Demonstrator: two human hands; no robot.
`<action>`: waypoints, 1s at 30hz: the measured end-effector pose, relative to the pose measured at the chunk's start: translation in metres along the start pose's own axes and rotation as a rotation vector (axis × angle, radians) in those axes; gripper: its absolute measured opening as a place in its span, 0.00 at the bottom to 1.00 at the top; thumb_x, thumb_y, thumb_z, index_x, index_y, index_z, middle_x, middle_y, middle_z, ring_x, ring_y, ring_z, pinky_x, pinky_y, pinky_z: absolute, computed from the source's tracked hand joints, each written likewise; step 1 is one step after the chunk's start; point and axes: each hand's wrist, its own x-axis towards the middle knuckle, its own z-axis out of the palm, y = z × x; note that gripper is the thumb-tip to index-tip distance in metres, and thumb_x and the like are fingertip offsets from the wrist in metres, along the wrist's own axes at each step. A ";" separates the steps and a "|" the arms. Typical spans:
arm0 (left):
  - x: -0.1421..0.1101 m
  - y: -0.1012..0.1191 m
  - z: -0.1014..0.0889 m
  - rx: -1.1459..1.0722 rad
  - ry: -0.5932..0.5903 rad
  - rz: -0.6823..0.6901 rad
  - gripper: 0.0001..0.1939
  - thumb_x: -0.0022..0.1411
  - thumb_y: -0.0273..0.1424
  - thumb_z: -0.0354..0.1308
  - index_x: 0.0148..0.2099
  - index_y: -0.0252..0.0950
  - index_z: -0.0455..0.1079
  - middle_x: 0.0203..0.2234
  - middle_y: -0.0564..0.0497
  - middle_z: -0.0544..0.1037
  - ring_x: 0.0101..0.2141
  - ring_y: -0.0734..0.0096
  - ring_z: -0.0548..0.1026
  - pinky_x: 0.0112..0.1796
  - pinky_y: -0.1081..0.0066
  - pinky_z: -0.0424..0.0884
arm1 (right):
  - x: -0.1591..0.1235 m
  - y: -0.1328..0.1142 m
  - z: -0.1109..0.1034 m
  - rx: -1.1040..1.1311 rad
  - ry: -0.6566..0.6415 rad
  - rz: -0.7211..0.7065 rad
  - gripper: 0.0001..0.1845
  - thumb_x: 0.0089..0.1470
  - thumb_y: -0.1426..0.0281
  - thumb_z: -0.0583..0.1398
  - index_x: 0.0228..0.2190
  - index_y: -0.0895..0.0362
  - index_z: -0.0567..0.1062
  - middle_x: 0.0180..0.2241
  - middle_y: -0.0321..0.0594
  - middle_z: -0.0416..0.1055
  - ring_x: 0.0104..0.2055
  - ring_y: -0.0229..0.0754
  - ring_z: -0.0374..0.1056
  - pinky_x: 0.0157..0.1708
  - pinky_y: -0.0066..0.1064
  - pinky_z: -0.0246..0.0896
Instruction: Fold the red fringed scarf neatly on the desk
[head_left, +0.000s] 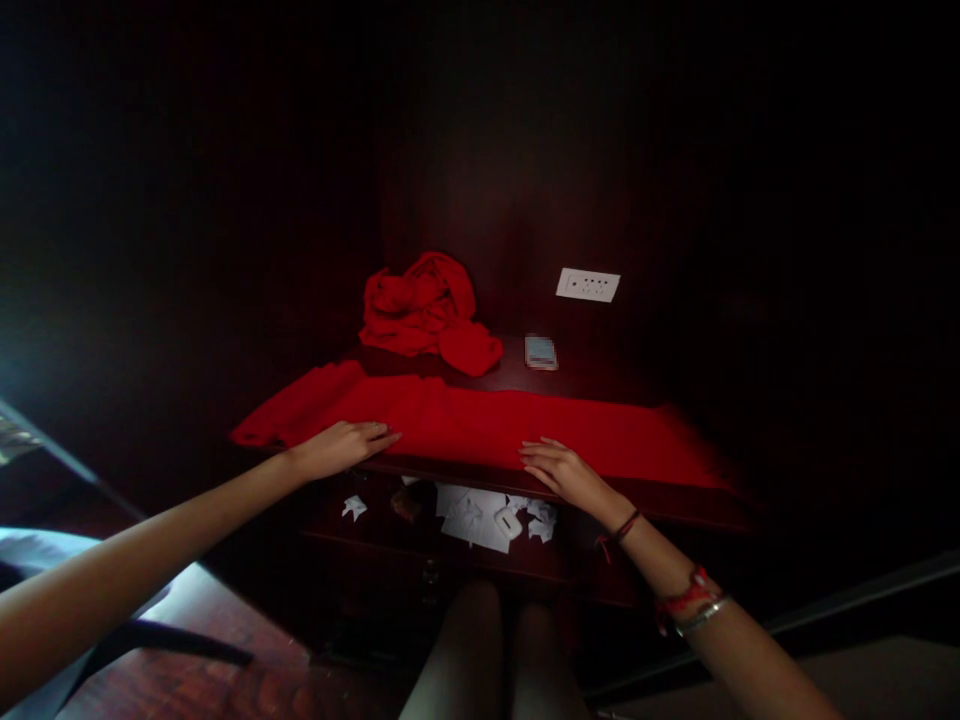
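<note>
A long strip of folded red cloth (480, 420) lies along the front of a dark wooden shelf. On its left part, near the front edge, rests my left hand (345, 446), palm down with the fingers stretched out. My right hand (559, 468) lies flat on the cloth right of the middle, fingers extended. Neither hand grips anything. Behind the cloth, to the left, sits a crumpled heap of red cloth (420, 310).
A small pale card-like thing (541, 352) lies at the back, below a white wall socket (589, 285). Under the shelf, an open drawer (420, 552) holds paper sheets (472, 515), crumpled paper (354, 508) and a small white device (508, 523).
</note>
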 end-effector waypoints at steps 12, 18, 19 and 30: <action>-0.001 -0.017 -0.006 0.038 -0.003 0.135 0.18 0.57 0.19 0.41 0.46 0.38 0.63 0.36 0.46 0.70 0.37 0.71 0.69 0.36 0.75 0.65 | 0.008 -0.007 -0.008 0.118 -0.019 0.037 0.10 0.54 0.69 0.50 0.32 0.58 0.70 0.33 0.41 0.68 0.38 0.37 0.64 0.40 0.30 0.59; -0.003 -0.031 -0.011 0.058 -0.031 0.114 0.19 0.56 0.18 0.43 0.47 0.41 0.62 0.42 0.48 0.68 0.42 0.71 0.66 0.37 0.75 0.64 | 0.003 -0.006 -0.004 0.088 0.025 0.041 0.11 0.54 0.70 0.49 0.33 0.59 0.70 0.34 0.41 0.69 0.39 0.36 0.64 0.41 0.27 0.60; -0.002 -0.035 -0.014 0.085 -0.037 0.093 0.19 0.56 0.18 0.43 0.47 0.41 0.62 0.42 0.47 0.68 0.42 0.70 0.66 0.36 0.75 0.65 | 0.003 -0.005 -0.005 0.049 0.035 0.028 0.11 0.55 0.71 0.48 0.34 0.59 0.70 0.35 0.42 0.69 0.39 0.36 0.64 0.42 0.28 0.60; -0.017 -0.025 0.007 -0.035 -0.028 0.005 0.29 0.51 0.14 0.36 0.54 0.34 0.55 0.50 0.44 0.63 0.49 0.69 0.62 0.42 0.72 0.65 | 0.001 -0.003 -0.010 -0.221 -0.041 -0.093 0.12 0.55 0.72 0.48 0.31 0.60 0.70 0.31 0.42 0.70 0.35 0.37 0.65 0.37 0.29 0.62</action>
